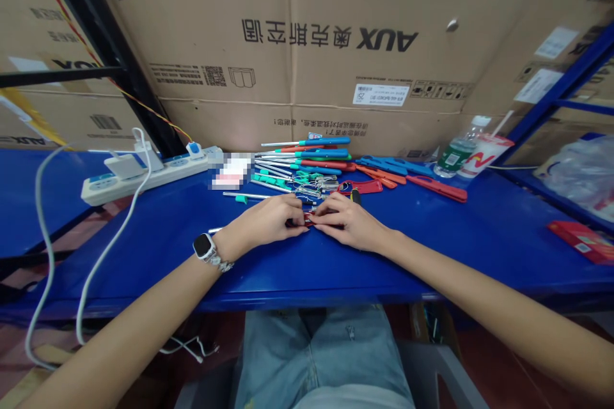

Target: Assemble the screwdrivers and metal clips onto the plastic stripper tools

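Over the blue table, my left hand and my right hand meet in the middle, fingers pinched on a small red piece between them. Its details are too small to tell. Just beyond the fingers lie small metal parts and a red flat handle piece. A pile of metal rods with blue handles and teal collars sits farther back. A yellow and black tool tip shows behind my right hand.
Blue handle pieces and a long red one lie at the right of the pile. Behind them stand a bottle and a paper cup. A power strip with white cables is at the left. A large carton backs the table.
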Motion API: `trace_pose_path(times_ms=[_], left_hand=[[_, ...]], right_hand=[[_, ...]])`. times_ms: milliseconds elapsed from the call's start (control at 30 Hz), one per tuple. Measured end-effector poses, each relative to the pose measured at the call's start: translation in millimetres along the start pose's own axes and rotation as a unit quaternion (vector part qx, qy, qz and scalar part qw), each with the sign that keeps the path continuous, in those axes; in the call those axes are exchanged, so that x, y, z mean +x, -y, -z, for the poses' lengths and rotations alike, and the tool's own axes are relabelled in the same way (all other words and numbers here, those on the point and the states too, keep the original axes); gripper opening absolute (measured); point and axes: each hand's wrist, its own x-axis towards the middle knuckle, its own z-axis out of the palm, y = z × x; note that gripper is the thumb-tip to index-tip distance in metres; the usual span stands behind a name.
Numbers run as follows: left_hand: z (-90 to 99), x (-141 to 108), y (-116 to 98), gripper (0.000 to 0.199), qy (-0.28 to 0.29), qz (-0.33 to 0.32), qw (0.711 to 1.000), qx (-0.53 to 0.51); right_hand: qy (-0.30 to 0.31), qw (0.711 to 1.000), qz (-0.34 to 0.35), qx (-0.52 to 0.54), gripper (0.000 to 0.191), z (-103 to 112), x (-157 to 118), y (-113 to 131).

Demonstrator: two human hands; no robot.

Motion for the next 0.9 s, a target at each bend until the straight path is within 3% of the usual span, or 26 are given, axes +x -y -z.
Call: trace_pose_path(times_ms=[167, 300, 467, 733, 900], left_hand=[[0.7, 0, 0, 0.023, -0.016, 0.004, 1.000, 0.003], [1.3, 0, 1, 0.012, -0.049, 0.006, 0.999, 0.012], [2.5, 0, 3, 0.013, -0.026, 0.005, 0.999, 0.039], [2.4, 0, 11, 0.023, -0.006, 0.028, 1.000, -0.005], [3.6, -1, 13, 0.026, -0.006, 0.023, 1.000, -0.006]], right_hand=[[0.047, 0.998, -0.045, 0.011, 0.031, 8, -6, 6], [0.060, 0.996, -0.060, 0.002, 0.033, 6, -6, 6], [0.074, 0.994, -0.078, 0.008, 0.034, 6, -6, 6], [0.088, 0.992, -0.039, -0.084, 0.046, 9, -10, 11], [0.068, 0.991, -0.002, -0.113, 0.038, 9, -11, 13]])
